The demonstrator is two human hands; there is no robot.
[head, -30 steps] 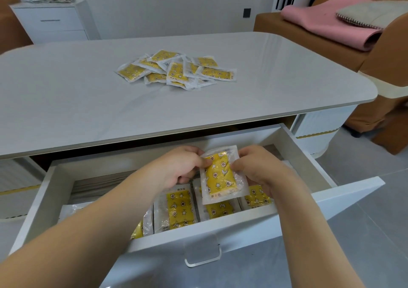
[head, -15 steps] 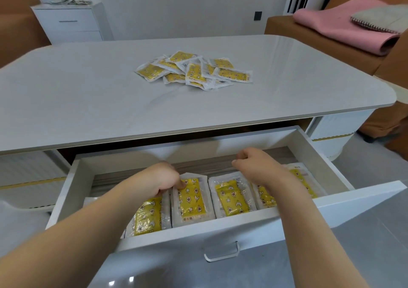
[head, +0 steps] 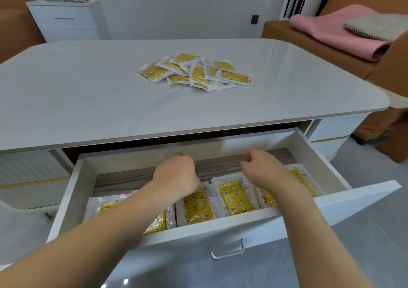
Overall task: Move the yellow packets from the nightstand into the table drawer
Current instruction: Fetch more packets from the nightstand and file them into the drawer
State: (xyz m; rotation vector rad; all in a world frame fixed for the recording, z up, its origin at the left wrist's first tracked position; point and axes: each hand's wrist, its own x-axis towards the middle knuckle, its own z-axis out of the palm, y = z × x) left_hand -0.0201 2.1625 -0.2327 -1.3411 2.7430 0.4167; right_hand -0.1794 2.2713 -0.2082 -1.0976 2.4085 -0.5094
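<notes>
**Packet released, hands lifting out of the drawer**

A second ago both hands held one packet over the drawer (head: 331,168); now it lies flat in the near row (head: 236,199) with the others. The left hand (head: 176,173) and right hand (head: 262,168) hover above the row, fingers curled and holding nothing. A pile (head: 196,72) waits on the table (head: 88,93) (many are left), so the next reach probably goes there.

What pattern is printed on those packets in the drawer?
Yellow with small stars, moons and flower-like shapes, inside clear wrappers; the head view shows it best on this packet.
</notes>
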